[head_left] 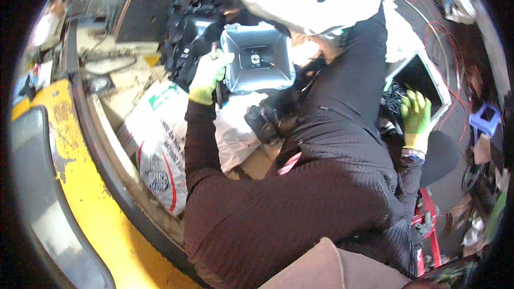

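Open-faced at upper centre is the grey square housing; a white-rimmed tray with dark strands sits at right. The left hand is closed on the housing's left edge; the right hand, fingers partly curled beside the tray, may be empty, I cannot tell. The housing's small central fitting is in place, though how much work is left there is unclear.

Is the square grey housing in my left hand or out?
In, apparently: your gloved left hand is curled at the left edge of the housing.
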A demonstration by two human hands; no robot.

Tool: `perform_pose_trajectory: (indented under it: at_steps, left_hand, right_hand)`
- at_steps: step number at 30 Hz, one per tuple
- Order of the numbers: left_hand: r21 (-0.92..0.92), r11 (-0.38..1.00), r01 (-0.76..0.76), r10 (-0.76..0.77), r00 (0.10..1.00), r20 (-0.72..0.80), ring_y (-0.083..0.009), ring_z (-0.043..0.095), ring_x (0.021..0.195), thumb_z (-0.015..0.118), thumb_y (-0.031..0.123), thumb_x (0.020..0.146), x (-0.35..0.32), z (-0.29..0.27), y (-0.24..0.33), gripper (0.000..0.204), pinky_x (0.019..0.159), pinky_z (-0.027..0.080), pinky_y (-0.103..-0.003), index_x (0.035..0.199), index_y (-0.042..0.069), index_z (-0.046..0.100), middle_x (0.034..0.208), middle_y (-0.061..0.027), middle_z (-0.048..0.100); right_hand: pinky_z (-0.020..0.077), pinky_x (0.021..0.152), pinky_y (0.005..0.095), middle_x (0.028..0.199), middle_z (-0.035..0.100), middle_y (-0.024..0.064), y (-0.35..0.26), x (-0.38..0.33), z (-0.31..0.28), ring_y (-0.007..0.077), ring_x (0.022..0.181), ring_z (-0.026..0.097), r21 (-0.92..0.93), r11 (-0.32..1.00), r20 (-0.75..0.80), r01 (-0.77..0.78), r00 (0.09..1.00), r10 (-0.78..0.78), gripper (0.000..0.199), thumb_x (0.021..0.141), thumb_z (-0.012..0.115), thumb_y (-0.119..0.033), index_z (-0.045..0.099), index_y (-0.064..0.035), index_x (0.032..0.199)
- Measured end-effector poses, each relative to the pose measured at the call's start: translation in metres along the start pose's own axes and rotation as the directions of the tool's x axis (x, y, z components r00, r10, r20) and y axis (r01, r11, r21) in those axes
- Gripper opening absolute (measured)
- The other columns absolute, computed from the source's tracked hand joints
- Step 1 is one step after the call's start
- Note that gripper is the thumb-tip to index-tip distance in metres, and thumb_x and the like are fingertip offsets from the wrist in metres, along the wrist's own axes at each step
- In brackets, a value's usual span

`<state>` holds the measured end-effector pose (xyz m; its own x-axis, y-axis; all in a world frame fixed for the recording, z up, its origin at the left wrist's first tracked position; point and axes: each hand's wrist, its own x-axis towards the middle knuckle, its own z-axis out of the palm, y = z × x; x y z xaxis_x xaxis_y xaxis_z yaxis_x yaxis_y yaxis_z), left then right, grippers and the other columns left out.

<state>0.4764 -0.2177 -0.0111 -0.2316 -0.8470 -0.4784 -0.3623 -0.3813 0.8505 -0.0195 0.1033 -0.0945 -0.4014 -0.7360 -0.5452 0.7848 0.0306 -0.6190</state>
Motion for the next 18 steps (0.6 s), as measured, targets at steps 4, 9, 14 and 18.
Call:
perform_pose_trajectory:
  at_steps: [4, 9, 14, 18]
  left_hand:
    - [-0.119, 0.990, -0.081, 0.096, 0.987, 0.126, -0.0009, 0.037, 0.047, 0.076, 0.017, 0.083, -0.024, 0.117, 0.087, 0.019, 0.043, 0.028, -0.016, 0.086, 0.011, 0.058, 0.066, 0.0076, 0.048]
    - [-0.079, 0.996, -0.038, 0.079, 0.783, 0.617, -0.0016, 0.041, 0.050, 0.075, 0.022, 0.086, -0.049, 0.265, 0.124, 0.021, 0.044, 0.029, -0.018, 0.086, 0.010, 0.059, 0.068, 0.0059, 0.050]
    - [-0.109, 0.994, 0.024, 0.070, 0.627, 0.776, -0.0042, 0.049, 0.055, 0.066, 0.026, 0.093, -0.055, 0.337, 0.117, 0.019, 0.046, 0.033, -0.017, 0.097, 0.008, 0.061, 0.074, 0.0031, 0.055]
    - [-0.003, 0.979, 0.206, -0.162, 0.779, 0.606, -0.0041, 0.048, 0.054, 0.062, 0.028, 0.095, -0.063, 0.347, 0.078, 0.019, 0.046, 0.037, -0.018, 0.102, 0.011, 0.063, 0.072, 0.0044, 0.056]
  right_hand:
    - [0.0411, 0.063, 0.0298, 0.101, 0.053, 0.0071, 0.012, -0.036, 0.084, 0.0146, 0.082, 0.051, 0.104, 0.983, 0.244, -0.153, 0.962, 0.124, 0.045, 0.092, 0.058, -0.049, 0.055, -0.0105, 0.116]
    - [0.0436, 0.070, 0.0321, 0.105, 0.055, 0.0072, 0.014, -0.049, 0.104, 0.0162, 0.088, 0.053, 0.355, 0.935, 0.245, 0.017, 0.963, -0.111, 0.044, 0.090, 0.062, -0.042, 0.055, -0.0091, 0.119]
    - [0.0460, 0.077, 0.0344, 0.108, 0.057, 0.0073, 0.001, -0.059, 0.042, 0.0177, 0.094, 0.055, 0.240, 0.919, 0.006, 0.313, 0.946, -0.324, 0.045, 0.088, 0.065, -0.035, 0.054, -0.0078, 0.122]
    - [0.0479, 0.083, 0.0362, 0.111, 0.059, 0.0073, 0.006, -0.057, -0.007, 0.0190, 0.099, 0.057, -0.041, 0.857, -0.114, 0.513, 0.850, -0.514, 0.047, 0.087, 0.068, -0.030, 0.053, -0.0067, 0.124]
